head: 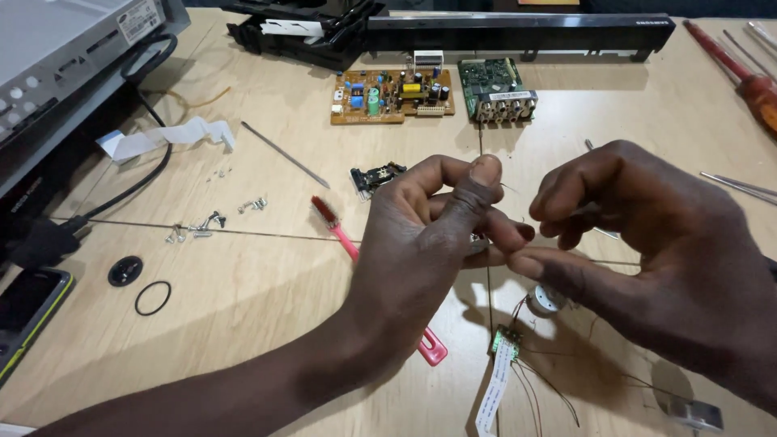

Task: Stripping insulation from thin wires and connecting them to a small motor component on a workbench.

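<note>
Two bare hands meet above the middle of the wooden worktop. The left hand has its thumb raised and its fingers curled in, and the right hand bends its fingertips toward it, so that the tips of both hands touch. Both seem pinched together on a fine wire that shows only as a thin line between the thumbs; what else they grip is hidden by the fingers.

Just below the hands, toward the near edge, lies a small round motor with thin red and dark leads running to a tiny green board and a white ribbon cable. A pink-handled brush lies partly under the left wrist.

Toward the far edge sit an orange circuit board and, just beside it, a green circuit board, with a long black panel behind them. Loose screws are scattered left of centre, and a black rubber ring lies nearer the left edge. A red-handled screwdriver rests at the far right corner.
</note>
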